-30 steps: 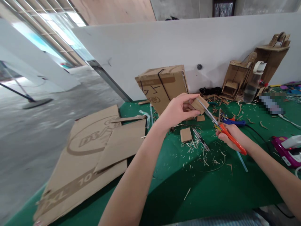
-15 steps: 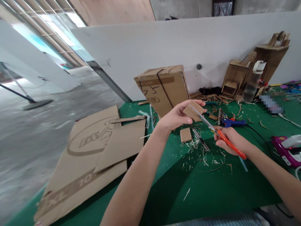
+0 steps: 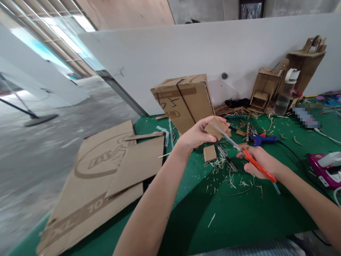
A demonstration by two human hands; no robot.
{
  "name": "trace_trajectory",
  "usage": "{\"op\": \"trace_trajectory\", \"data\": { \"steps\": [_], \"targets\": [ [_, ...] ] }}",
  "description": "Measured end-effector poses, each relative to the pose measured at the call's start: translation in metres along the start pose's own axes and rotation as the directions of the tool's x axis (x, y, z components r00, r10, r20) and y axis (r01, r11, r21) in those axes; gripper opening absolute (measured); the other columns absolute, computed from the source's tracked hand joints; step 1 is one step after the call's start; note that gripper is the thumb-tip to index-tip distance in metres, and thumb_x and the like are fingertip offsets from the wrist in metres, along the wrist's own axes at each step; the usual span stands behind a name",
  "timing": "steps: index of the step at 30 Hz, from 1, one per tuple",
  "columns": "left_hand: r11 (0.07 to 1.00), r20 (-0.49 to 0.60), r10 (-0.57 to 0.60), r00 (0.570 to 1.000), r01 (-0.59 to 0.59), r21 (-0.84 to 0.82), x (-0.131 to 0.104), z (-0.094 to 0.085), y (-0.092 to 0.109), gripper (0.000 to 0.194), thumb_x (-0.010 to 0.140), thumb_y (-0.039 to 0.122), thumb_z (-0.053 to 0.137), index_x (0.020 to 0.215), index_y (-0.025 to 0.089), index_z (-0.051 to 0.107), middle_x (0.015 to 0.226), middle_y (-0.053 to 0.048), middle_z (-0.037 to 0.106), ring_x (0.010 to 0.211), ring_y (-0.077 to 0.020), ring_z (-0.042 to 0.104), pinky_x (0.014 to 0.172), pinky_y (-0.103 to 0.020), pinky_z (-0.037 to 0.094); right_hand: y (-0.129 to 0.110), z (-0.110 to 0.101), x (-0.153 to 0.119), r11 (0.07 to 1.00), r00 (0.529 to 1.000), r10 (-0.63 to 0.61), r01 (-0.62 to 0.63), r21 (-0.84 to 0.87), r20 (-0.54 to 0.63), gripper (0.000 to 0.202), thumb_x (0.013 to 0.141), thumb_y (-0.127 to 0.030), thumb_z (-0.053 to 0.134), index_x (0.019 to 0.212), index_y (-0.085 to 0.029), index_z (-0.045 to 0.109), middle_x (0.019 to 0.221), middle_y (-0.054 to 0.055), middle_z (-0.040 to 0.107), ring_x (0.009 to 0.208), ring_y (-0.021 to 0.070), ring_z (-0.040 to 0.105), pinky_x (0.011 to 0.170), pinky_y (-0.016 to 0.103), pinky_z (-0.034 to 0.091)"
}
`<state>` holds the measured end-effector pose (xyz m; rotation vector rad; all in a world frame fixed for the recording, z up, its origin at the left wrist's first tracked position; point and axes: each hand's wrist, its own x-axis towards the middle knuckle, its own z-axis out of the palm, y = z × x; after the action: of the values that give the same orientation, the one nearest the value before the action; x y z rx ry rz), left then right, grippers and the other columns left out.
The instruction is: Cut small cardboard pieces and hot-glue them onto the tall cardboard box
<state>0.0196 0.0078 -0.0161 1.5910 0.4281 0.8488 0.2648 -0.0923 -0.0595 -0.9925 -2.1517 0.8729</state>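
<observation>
left hand pinches cardboard piece | right hand holds orange-handled scissors, blades across it | knife on green table

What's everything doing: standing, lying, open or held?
Orange-handled metal scissors: in right hand, open/shut unclear
Small brown cardboard piece: in left hand
Clear white-lidded bottle: upright, partly filled
Blue plastic glue gun: lying
Flat brown cardboard sheets: overlapping
Tall brown cardboard box: standing

From where I stand, the 2 hands, left hand and right hand, are bare, and so are the 2 smooth, slender forearms. Below the table edge shows pale blue-grey, striped fabric; whether it is clothing, I can't tell.
</observation>
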Motion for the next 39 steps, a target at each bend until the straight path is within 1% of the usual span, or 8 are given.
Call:
{"op": "trace_trajectory", "data": {
  "steps": [6, 10, 15, 18, 21, 24, 29, 39],
  "targets": [
    [0.998, -0.027, 0.0, 1.0, -0.002, -0.055, 0.001, 0.003, 0.001, 0.062, 0.049, 0.04, 0.093, 0.104, 0.024, 0.069, 0.108, -0.007, 0.071, 0.1, -0.0256, 0.069, 0.088, -0.04, 0.056, -0.006, -0.001, 0.001, 1.0, 1.0, -0.007, 0.007, -0.002, -0.014, 0.051, 0.085, -0.059, 0.049, 0.107, -0.013, 0.061, 0.103, 0.016, 0.068, 0.076, 0.0247, 0.067, 0.066, 0.037, 0.052],
    [0.999, -0.085, 0.001, 0.996, -0.006, -0.054, 0.0, 0.003, -0.001, 0.068, 0.044, 0.046, 0.094, 0.103, 0.023, 0.069, 0.109, -0.008, 0.071, 0.099, -0.0263, 0.069, 0.087, -0.039, 0.057, -0.011, -0.003, 0.002, 1.0, 0.999, 0.004, -0.005, 0.023, 0.032, 0.055, 0.089, -0.061, 0.044, 0.107, -0.012, 0.062, 0.104, 0.015, 0.066, 0.068, 0.0204, 0.064, 0.06, 0.035, 0.05],
    [0.999, -0.073, 0.012, 0.997, -0.014, -0.029, 0.0, 0.001, -0.004, 0.069, 0.048, 0.048, 0.092, 0.106, 0.023, 0.067, 0.112, -0.009, 0.07, 0.099, -0.0265, 0.069, 0.087, -0.04, 0.056, -0.01, -0.004, 0.002, 1.0, 1.0, -0.024, 0.024, 0.006, 0.001, 0.054, 0.087, -0.061, 0.046, 0.103, -0.012, 0.063, 0.104, 0.017, 0.065, 0.088, 0.0278, 0.065, 0.07, 0.038, 0.052],
    [0.999, -0.046, 0.028, 0.999, -0.029, -0.019, 0.0, 0.001, -0.005, 0.066, 0.052, 0.049, 0.09, 0.108, 0.023, 0.066, 0.113, -0.009, 0.069, 0.101, -0.0278, 0.069, 0.089, -0.043, 0.056, -0.009, -0.003, 0.001, 1.0, 1.0, -0.015, 0.015, -0.017, 0.002, 0.05, 0.087, -0.057, 0.047, 0.106, -0.013, 0.062, 0.11, 0.017, 0.065, 0.077, 0.0242, 0.065, 0.065, 0.037, 0.051],
    [1.0, -0.038, 0.028, 0.999, -0.028, 0.003, 0.0, 0.001, -0.005, 0.067, 0.052, 0.049, 0.09, 0.109, 0.023, 0.066, 0.113, -0.009, 0.069, 0.099, -0.0283, 0.07, 0.088, -0.045, 0.056, -0.009, -0.002, 0.001, 1.0, 1.0, 0.01, -0.01, -0.006, 0.017, 0.052, 0.087, -0.056, 0.047, 0.112, -0.012, 0.06, 0.101, 0.015, 0.067, 0.063, 0.0193, 0.061, 0.058, 0.034, 0.048],
    [0.999, -0.041, 0.036, 0.999, -0.035, 0.02, 0.0, 0.0, -0.005, 0.068, 0.053, 0.049, 0.09, 0.11, 0.023, 0.066, 0.114, -0.01, 0.069, 0.097, -0.0283, 0.071, 0.087, -0.045, 0.056, -0.007, 0.0, 0.002, 0.999, 0.999, 0.035, -0.034, -0.022, 0.018, 0.052, 0.086, -0.057, 0.048, 0.111, -0.012, 0.059, 0.099, 0.015, 0.067, 0.066, 0.0205, 0.062, 0.058, 0.033, 0.047],
    [1.0, 0.0, 0.016, 1.0, -0.016, 0.002, 0.0, -0.006, -0.008, 0.066, 0.052, 0.045, 0.091, 0.11, 0.023, 0.068, 0.112, -0.009, 0.07, 0.096, -0.0261, 0.071, 0.085, -0.039, 0.056, 0.0, 0.003, 0.003, 0.98, 0.998, 0.06, -0.064, -0.191, -0.026, 0.051, 0.087, -0.062, 0.046, 0.103, -0.015, 0.059, 0.09, 0.012, 0.065, 0.07, 0.0227, 0.061, 0.062, 0.032, 0.045],
    [0.999, 0.047, 0.029, 0.998, -0.027, -0.035, 0.001, -0.009, -0.011, 0.064, 0.053, 0.041, 0.092, 0.11, 0.022, 0.069, 0.11, -0.009, 0.072, 0.097, -0.0261, 0.071, 0.087, -0.038, 0.054, -0.003, 0.004, 0.004, 0.954, 0.995, 0.087, -0.096, -0.285, -0.047, 0.049, 0.088, -0.068, 0.047, 0.086, -0.019, 0.051, 0.065, 0.0, 0.049, 0.052, 0.013, 0.04, 0.052, 0.025, 0.028]
  ]
}}
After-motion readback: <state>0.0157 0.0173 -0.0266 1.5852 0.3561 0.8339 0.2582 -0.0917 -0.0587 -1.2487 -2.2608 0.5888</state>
